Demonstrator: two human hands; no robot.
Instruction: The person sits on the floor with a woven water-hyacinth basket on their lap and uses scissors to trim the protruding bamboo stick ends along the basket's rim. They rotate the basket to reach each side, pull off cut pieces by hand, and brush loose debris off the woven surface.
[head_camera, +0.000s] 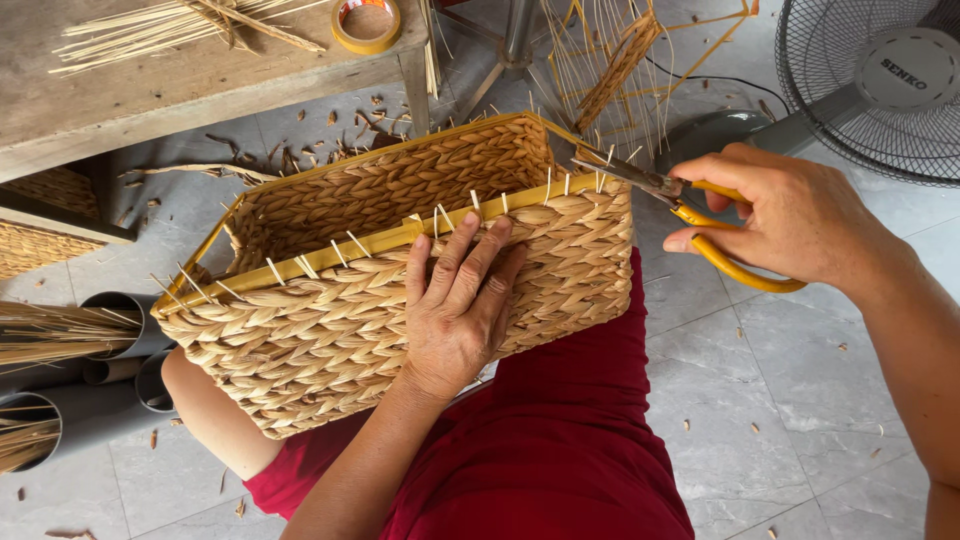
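Woven basket (400, 270) under flat, spread left hand (455, 300), right hand (790, 215) fingers curled around yellow-handled snips (690, 205) at rim

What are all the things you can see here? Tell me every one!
woven basket: one, straw-coloured with a yellow rim, on the person's lap
thin sticks: many, pale, poking out along the basket rim
scissors: one pair, yellow handles, tips at the basket's right corner
tape roll: one, yellowish, on the wooden table
wooden table: one, grey-brown, top left
stick bundle: one, pale, on the table
unfinished weaving: one, yellow, on the floor behind the basket
fan: one, dark grille, top right
pipes: several, grey, left, holding straws
floor: grey tiles with scraps
left hand: flat on the basket side
right hand: holding the scissors
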